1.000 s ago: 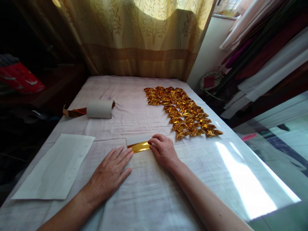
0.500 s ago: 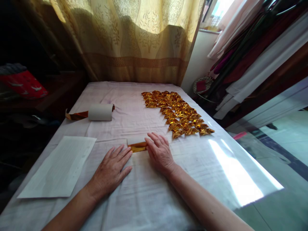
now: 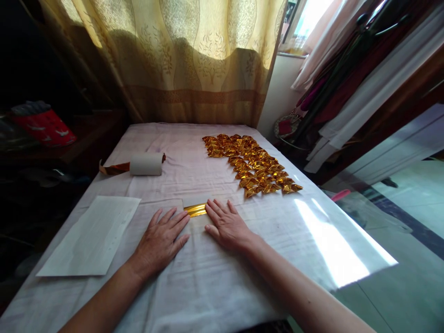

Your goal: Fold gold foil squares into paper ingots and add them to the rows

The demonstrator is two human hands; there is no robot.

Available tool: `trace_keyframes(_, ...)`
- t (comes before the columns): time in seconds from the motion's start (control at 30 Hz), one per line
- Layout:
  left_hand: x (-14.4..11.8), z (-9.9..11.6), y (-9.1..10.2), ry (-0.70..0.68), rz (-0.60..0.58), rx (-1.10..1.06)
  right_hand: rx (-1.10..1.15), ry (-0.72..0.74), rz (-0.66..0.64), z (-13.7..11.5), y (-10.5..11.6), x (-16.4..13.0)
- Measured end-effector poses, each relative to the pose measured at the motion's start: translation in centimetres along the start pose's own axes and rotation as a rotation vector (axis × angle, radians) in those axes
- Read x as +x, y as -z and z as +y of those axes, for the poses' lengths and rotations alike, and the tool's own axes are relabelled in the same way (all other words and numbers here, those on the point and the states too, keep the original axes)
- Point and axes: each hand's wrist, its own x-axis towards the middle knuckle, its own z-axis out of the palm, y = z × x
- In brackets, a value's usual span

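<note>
- At lower centre of the frame, a gold foil strip (image 3: 195, 210) is pressed flat between both hands on the worktop (image 3: 215, 277).
- Left hand (image 3: 161, 240) and right hand (image 3: 227, 225): grip released, palms down.
- Judged: creasing is in hand; firm, even pressure is called for next.

Both forearms reached forward and angled inward. The left hand (image 3: 160, 240) lay flat, palm down, fingers (image 3: 176, 221) spread and pointing forward-right. The right hand (image 3: 227, 226) also lay flat, palm down, its fingers extended forward, close beside the left.
</note>
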Motion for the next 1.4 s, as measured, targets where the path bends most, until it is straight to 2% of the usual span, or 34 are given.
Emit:
trace_keyframes(0.27, 1.8, 4.8, 1.1, -0.004, 0.028, -0.053, -0.093, -0.05, 0.054, 2.6, 0.7, -0.3)
trace_keyframes(0.37, 2.2, 5.7, 1.4, -0.017, 0.008, -0.07, -0.117, -0.067, 0.048, 3.1, 1.3, -0.2)
trace_keyframes(0.5, 2.5, 4.7, 1.4, -0.064, 0.0, -0.112, -0.128, -0.056, 0.201, 2.4, 1.5, -0.5)
trace_keyframes(0.57, 2.7, 3.9, 1.3, -0.08, 0.002, -0.146, -0.096, 0.02, 0.298, 1.6, 1.3, -0.8)
trace_keyframes(0.63, 3.1, 3.1, 1.2, -0.084, -0.004, -0.169, -0.035, 0.148, 0.34, 0.9, 0.9, -1.0)
trace_keyframes(0.7, 3.5, 2.5, 1.1, -0.08, -0.005, -0.177, 0.026, 0.244, 0.355, 0.5, 0.5, -1.0)
trace_keyframes(0.77, 3.8, 2.0, 1.0, -0.074, 0.01, -0.186, 0.07, 0.273, 0.375, 0.4, 0.2, -0.9)
trace_keyframes(1.03, 4.9, 0.8, 0.5, -0.082, 0.013, -0.194, 0.155, 0.272, 0.361, 1.1, 0.3, 0.9)
trace_keyframes(1.27, 5.4, 1.0, 0.0, -0.092, 0.11, -0.142, 0.106, 0.322, 0.375, 1.1, 0.6, 1.5)
trace_keyframes(1.4, 5.5, 1.0, 0.1, -0.058, 0.103, -0.188, 0.101, 0.263, 0.4, 1.0, 0.1, 1.5)
